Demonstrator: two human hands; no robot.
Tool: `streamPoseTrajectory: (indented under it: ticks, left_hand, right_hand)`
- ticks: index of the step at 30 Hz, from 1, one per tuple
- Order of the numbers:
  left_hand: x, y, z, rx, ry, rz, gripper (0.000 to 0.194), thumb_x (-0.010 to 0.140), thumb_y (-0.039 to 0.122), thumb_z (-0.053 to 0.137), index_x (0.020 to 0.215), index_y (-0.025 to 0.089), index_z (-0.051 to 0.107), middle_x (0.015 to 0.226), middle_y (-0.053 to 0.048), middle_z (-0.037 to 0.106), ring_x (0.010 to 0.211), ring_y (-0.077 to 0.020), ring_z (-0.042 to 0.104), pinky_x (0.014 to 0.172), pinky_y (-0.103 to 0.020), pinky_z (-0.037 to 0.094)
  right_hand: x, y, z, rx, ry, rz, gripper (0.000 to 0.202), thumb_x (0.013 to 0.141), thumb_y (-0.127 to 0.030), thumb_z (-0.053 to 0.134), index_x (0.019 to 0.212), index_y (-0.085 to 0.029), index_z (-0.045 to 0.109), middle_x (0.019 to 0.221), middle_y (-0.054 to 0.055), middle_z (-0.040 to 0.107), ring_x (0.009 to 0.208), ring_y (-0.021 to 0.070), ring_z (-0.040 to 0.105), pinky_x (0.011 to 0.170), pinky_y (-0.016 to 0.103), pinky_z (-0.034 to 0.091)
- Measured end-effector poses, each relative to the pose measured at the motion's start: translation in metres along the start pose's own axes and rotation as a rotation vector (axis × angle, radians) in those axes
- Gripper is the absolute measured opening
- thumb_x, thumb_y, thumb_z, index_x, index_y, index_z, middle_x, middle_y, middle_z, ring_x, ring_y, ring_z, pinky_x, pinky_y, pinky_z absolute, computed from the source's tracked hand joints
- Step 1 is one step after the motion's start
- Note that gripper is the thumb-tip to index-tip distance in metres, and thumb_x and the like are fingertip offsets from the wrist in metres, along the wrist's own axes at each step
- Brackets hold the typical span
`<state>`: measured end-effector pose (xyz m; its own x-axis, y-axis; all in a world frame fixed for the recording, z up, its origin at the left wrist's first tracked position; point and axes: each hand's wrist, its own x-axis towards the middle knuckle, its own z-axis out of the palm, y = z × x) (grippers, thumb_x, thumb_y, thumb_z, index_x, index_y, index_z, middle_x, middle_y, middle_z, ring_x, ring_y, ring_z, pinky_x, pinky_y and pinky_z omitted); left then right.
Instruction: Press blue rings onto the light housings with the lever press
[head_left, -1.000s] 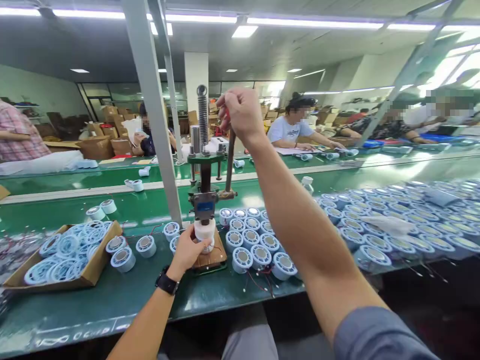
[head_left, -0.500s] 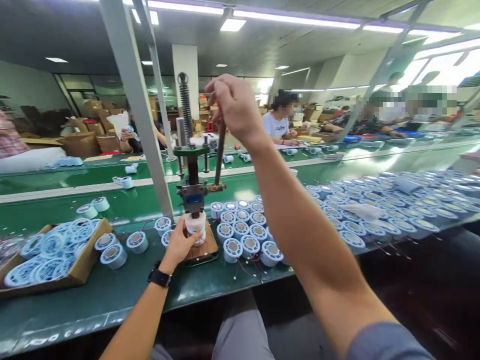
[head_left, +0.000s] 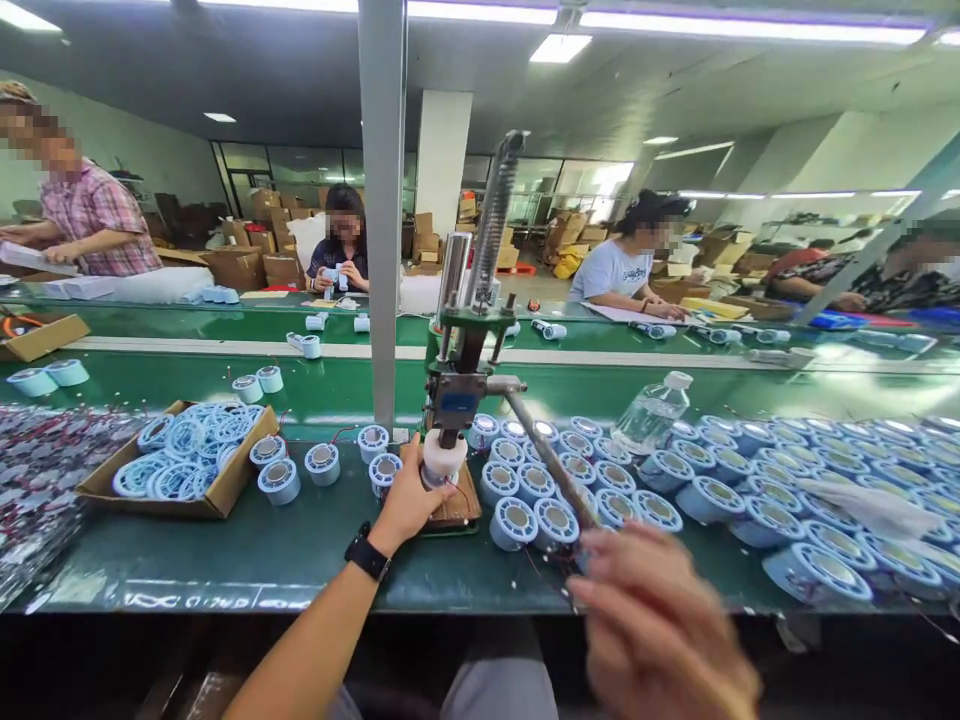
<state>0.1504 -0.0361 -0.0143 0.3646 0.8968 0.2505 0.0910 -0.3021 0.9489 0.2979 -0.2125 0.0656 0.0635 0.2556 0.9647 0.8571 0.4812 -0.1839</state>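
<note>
A hand press (head_left: 457, 395) stands on a brown base plate at the middle of the green bench. Its white pressing head (head_left: 445, 455) is down on a part held on the base. My left hand (head_left: 411, 500), with a black watch at the wrist, has thumb and fingers around this part, which is mostly hidden. The press lever (head_left: 551, 455) slants down to the right. At the lever's lower end is my right hand (head_left: 652, 600), blurred by motion, its fingers curled near the tip. Round blue-and-white units (head_left: 555, 522) with red wires stand close to the right of the press.
A cardboard box (head_left: 238, 488) of blue rings lies to the left, beside a pile of wired parts (head_left: 37, 490). A plastic bottle (head_left: 652, 412) stands among many more units on the right. Several people sit or stand across the conveyor (head_left: 187, 375). A grey post (head_left: 382, 250) rises behind the press.
My right hand has swung the lever from upright down to the right, and the pressing head sits on the part. The view has turned left. My left hand stays at the press base.
</note>
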Motion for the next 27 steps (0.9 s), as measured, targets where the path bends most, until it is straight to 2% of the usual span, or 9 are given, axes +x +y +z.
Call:
streamPoseTrajectory:
  ticks: [3,5,8,10,14,18,22,25,27]
  left_hand:
    - [-0.005,0.006,0.001,-0.005,-0.017,0.0,0.086,0.075,0.026,0.075,0.15,0.022,0.034,0.147,-0.013,0.048,0.139,-0.0319,0.042,0.12,-0.05,0.03]
    - [-0.014,0.01,-0.001,-0.012,-0.028,0.007,0.082,0.078,0.027,0.071,0.151,0.022,0.033,0.148,-0.013,0.047,0.14,-0.0307,0.042,0.12,-0.05,0.031]
    - [-0.035,0.015,-0.016,0.01,0.01,0.025,0.076,0.082,0.027,0.064,0.151,0.02,0.033,0.151,-0.013,0.044,0.141,-0.0289,0.04,0.12,-0.049,0.03]
    - [-0.044,0.017,-0.037,0.056,0.06,0.049,0.071,0.085,0.029,0.061,0.15,0.019,0.033,0.152,-0.013,0.043,0.142,-0.0278,0.04,0.12,-0.049,0.031]
    - [-0.025,0.03,-0.104,0.319,0.159,0.12,0.064,0.089,0.034,0.055,0.148,0.017,0.036,0.149,-0.013,0.047,0.138,-0.0255,0.044,0.117,-0.045,0.037]
    - [0.054,0.046,-0.187,1.049,0.197,-0.035,0.06,0.092,0.028,0.051,0.148,0.014,0.035,0.148,-0.013,0.047,0.137,-0.0236,0.044,0.115,-0.037,0.036]
    - [0.134,0.038,-0.246,1.23,0.154,-0.236,0.049,0.091,0.024,0.057,0.137,0.01,0.048,0.135,-0.019,0.056,0.129,-0.0302,0.05,0.111,-0.045,0.038]
    - [0.164,0.017,-0.271,1.308,0.105,-0.357,0.041,0.093,0.035,0.061,0.128,0.014,0.055,0.128,-0.014,0.058,0.119,-0.0279,0.056,0.104,-0.049,0.044]
    - [0.173,0.0,-0.283,1.349,0.089,-0.416,0.041,0.093,0.04,0.061,0.126,0.015,0.056,0.128,-0.012,0.057,0.116,-0.0269,0.056,0.101,-0.05,0.047]
  right_hand:
    - [0.109,0.028,0.013,0.025,0.111,-0.166,0.041,0.088,-0.015,0.06,0.12,-0.038,0.066,0.106,0.001,0.064,0.094,0.0167,0.065,0.092,0.04,0.056]
    - [0.179,0.053,0.034,0.15,0.052,-0.075,0.033,0.092,-0.019,0.056,0.122,-0.029,0.063,0.114,0.005,0.062,0.096,0.0143,0.064,0.089,0.033,0.057]
    - [0.223,0.074,0.067,0.368,-0.038,0.082,0.042,0.09,-0.021,0.053,0.132,-0.019,0.052,0.128,0.01,0.055,0.097,0.0146,0.065,0.086,0.033,0.059]
    - [0.197,0.069,0.085,0.439,0.03,0.135,0.05,0.088,-0.022,0.054,0.137,-0.019,0.046,0.133,0.01,0.053,0.109,0.018,0.063,0.095,0.038,0.056]
    - [0.059,0.043,0.114,0.427,0.171,0.359,0.061,0.091,-0.025,0.055,0.147,-0.024,0.032,0.136,0.013,0.051,0.122,0.0229,0.057,0.106,0.046,0.049]
    - [-0.047,0.037,0.146,0.323,-0.176,0.659,0.083,0.086,-0.04,0.063,0.154,-0.017,0.021,0.141,0.02,0.047,0.127,0.0296,0.053,0.105,0.049,0.047]
    - [-0.062,0.044,0.161,0.336,-0.133,0.79,0.083,0.087,-0.042,0.061,0.154,-0.015,0.02,0.127,0.017,0.058,0.111,0.0259,0.064,0.094,0.04,0.055]
    - [-0.065,0.032,0.151,0.18,-0.036,0.681,0.078,0.087,-0.038,0.063,0.153,-0.018,0.025,0.13,0.017,0.054,0.117,0.0282,0.06,0.097,0.043,0.054]
    - [-0.076,0.013,0.144,0.111,-0.106,0.535,0.068,0.088,-0.029,0.06,0.15,-0.019,0.032,0.13,0.018,0.052,0.119,0.0297,0.057,0.095,0.044,0.055]
